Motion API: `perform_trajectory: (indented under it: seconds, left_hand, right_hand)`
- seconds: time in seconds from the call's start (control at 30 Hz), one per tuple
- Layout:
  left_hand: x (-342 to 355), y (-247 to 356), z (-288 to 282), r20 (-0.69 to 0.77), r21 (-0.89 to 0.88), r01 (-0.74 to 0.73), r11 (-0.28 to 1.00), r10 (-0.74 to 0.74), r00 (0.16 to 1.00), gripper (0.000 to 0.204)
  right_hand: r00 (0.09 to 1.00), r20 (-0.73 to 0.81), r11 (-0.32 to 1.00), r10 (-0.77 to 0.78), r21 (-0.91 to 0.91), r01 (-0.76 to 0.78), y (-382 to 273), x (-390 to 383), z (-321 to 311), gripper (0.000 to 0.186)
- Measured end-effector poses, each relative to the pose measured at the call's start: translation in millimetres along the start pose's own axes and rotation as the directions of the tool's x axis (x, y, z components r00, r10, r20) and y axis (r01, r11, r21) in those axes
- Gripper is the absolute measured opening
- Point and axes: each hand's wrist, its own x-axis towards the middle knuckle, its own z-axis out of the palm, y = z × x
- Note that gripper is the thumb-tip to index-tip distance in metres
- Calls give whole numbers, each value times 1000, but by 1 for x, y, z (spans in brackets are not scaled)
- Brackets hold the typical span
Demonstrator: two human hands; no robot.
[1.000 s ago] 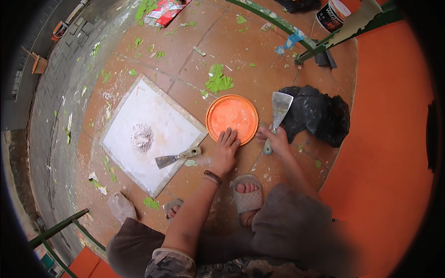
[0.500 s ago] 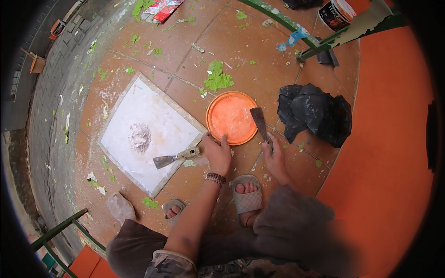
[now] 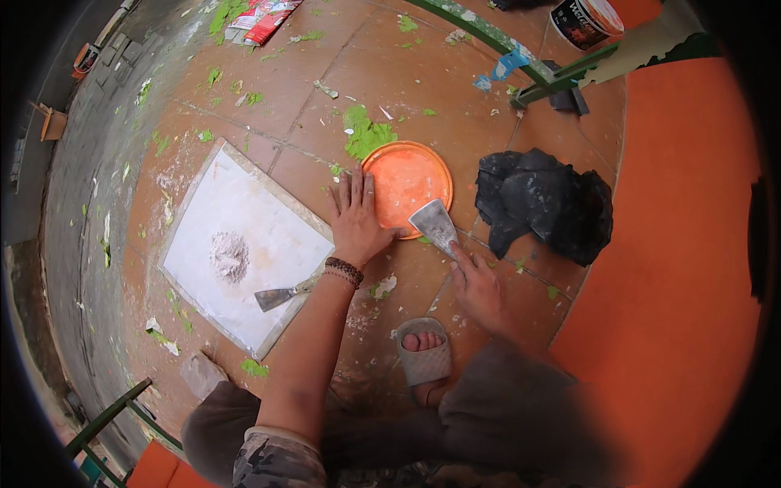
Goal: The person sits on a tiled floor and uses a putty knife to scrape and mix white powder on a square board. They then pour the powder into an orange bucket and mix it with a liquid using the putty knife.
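Note:
My left hand (image 3: 358, 224) lies with fingers spread against the lower-left side of an orange round lid (image 3: 408, 180) on the tiles. My right hand (image 3: 480, 289) grips a metal scraper (image 3: 434, 224), its blade angled over the lid's lower-right part. Left of the lid, a square white board (image 3: 205, 202) carries a pile of pale powder (image 3: 230, 256) and a second scraper (image 3: 275, 297), whose handle is partly hidden by my left arm.
A crumpled black bag (image 3: 543, 203) lies right of the lid. A green metal rail (image 3: 488, 39), a bucket (image 3: 586, 24) and a red-white packet (image 3: 260, 20) are farther away. Green flakes (image 3: 366, 130) litter the tiles. An orange surface (image 3: 659, 260) spans the right side.
The lid has slid a little away from me. My left hand has moved up along its left side, fingers spreading. The scraper blade in my right hand has turned and lowered over the lid.

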Motion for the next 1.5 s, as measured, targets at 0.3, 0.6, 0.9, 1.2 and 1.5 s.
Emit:
perform_trajectory:
  seconds: [0.3,0.6,0.9,1.2,1.5]
  left_hand:
    - [4,-15,9,-49,-58,-89,994,86,995,122]
    - [8,-8,6,-25,-121,-39,992,36,999,127]
    - [9,-9,8,-17,-167,27,986,-30,999,130]
    - [11,-19,9,-69,-238,-55,970,39,997,128]
    - [12,-26,-4,-10,-301,-22,953,19,1000,139]
  right_hand:
    - [996,76,993,50,-111,-41,-23,36,1,48]
    - [940,290,981,181,-128,-149,-25,44,-1,54]
    - [971,216,995,99,-45,-91,-39,53,0,51]
    - [970,221,995,105,-19,-103,-39,60,-3,49]
    - [963,211,985,168,-83,-154,-27,33,6,50]
